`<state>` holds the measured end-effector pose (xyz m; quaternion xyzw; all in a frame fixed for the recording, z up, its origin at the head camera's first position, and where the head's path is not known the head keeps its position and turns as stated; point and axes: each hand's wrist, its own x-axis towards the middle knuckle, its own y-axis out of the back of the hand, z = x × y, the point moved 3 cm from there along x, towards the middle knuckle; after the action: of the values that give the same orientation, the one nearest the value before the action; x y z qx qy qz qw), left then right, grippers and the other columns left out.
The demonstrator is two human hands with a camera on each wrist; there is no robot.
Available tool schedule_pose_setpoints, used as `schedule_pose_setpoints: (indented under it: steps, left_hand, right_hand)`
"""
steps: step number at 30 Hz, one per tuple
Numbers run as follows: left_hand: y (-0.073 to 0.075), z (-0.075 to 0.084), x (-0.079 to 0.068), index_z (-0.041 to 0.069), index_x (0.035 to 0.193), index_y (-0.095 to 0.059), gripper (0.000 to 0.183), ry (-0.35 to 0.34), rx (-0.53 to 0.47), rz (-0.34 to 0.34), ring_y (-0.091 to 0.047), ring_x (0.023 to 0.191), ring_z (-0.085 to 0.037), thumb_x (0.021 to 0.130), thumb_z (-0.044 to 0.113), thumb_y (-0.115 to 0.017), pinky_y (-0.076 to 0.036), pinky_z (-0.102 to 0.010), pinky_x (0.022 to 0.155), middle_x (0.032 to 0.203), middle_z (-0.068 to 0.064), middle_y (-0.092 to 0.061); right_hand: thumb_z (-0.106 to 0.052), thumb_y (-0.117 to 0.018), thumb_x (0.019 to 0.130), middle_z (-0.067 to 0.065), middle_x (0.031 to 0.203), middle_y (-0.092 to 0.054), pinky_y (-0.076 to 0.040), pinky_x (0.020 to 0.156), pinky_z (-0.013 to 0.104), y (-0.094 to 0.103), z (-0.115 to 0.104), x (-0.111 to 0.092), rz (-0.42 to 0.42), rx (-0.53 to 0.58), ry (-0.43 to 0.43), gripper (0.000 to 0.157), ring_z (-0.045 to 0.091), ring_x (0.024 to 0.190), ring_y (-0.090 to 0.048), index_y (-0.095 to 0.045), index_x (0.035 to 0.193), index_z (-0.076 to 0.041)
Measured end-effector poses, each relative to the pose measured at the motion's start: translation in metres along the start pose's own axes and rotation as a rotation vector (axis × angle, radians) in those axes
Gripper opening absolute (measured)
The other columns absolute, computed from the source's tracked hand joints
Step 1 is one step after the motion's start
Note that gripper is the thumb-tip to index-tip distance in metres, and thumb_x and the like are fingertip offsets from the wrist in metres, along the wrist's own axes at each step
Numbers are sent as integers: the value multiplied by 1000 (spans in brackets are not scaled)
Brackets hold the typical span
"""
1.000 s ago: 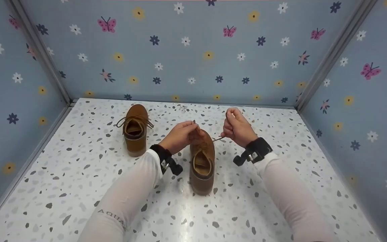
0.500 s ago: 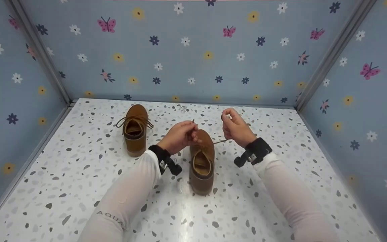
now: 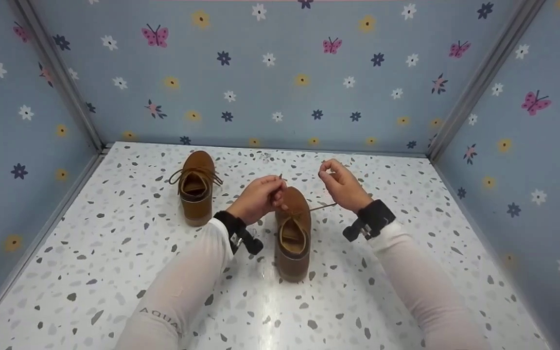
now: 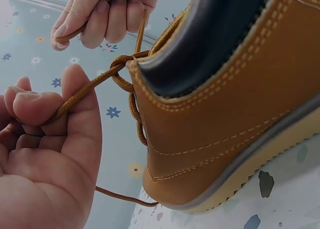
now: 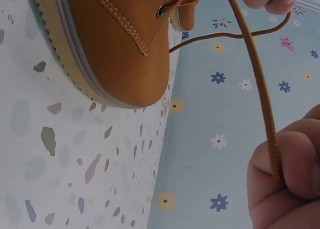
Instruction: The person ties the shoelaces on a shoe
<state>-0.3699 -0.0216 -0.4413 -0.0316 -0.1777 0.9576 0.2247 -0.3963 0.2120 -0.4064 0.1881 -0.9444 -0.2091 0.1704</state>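
Observation:
A tan lace-up shoe [image 3: 293, 262] stands on the speckled surface between both hands, toe pointing away; its laces cross in a knot over the tongue. My left hand [image 3: 259, 198], beside the toe on the left, pinches one shoelace [image 4: 82, 94] between thumb and curled fingers. Off to the right, my right hand [image 3: 344, 185] grips the other shoelace [image 5: 257, 74], which runs taut from the knot into its fingers. In the left wrist view a short lace end pokes from the right fingertips [image 4: 62, 35]. A loose lace end trails behind the left hand toward the toe.
A matching tan shoe [image 3: 197, 209], its lace tied in a bow, stands farther back on the left. Blue flower-and-butterfly panels [image 3: 280, 73] enclose the white speckled surface [image 3: 241, 301] at the back and both sides.
My left hand has drawn slightly left off the shoe's front, uncovering the knot. The right fingertips have shifted a little left, and more lace shows between the shoe and right hand.

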Motion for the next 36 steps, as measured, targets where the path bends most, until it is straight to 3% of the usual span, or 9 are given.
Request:
schedule_pose_setpoints:
  steps: [8,13,22,29,36]
  left_hand:
    - [2,-1,-5,9,94,-61,28,-9,-1,35,-45,62,-12,113,18,-42,-56,-31,73,73,2,-47]
    - [6,-1,-9,7,98,-60,27,-29,-1,32,-45,63,-12,114,18,-41,-56,-34,78,73,2,-47]
    - [15,-2,-13,8,97,-62,28,-54,-80,72,-46,64,-13,113,19,-42,-57,-37,83,72,2,-46]
    - [25,-6,-18,7,97,-60,27,-39,-120,111,-44,65,-14,113,18,-41,-57,-33,78,72,1,-44]
    - [29,-6,-21,7,98,-61,27,-25,-83,105,-44,64,-13,113,18,-42,-56,-32,77,72,2,-44]
  right_hand:
    - [-20,-49,112,-3,67,-38,-34,52,24,12,6,-1,86,-21,17,19,7,52,-36,-52,114,-2]
    - [-25,-48,112,-6,59,-35,-29,45,23,19,14,-5,113,81,-30,25,7,46,-31,-49,117,0]
    - [-30,-48,112,-9,58,-33,-27,42,22,29,30,-12,227,295,-89,19,6,44,-28,-47,116,-12]
    - [-30,-45,113,-10,58,-29,-24,43,23,33,43,-18,280,362,-128,21,6,45,-24,-45,117,-10]
    - [-32,-46,113,-10,57,-29,-24,43,24,38,50,-21,308,364,-131,21,7,44,-24,-45,116,-11]
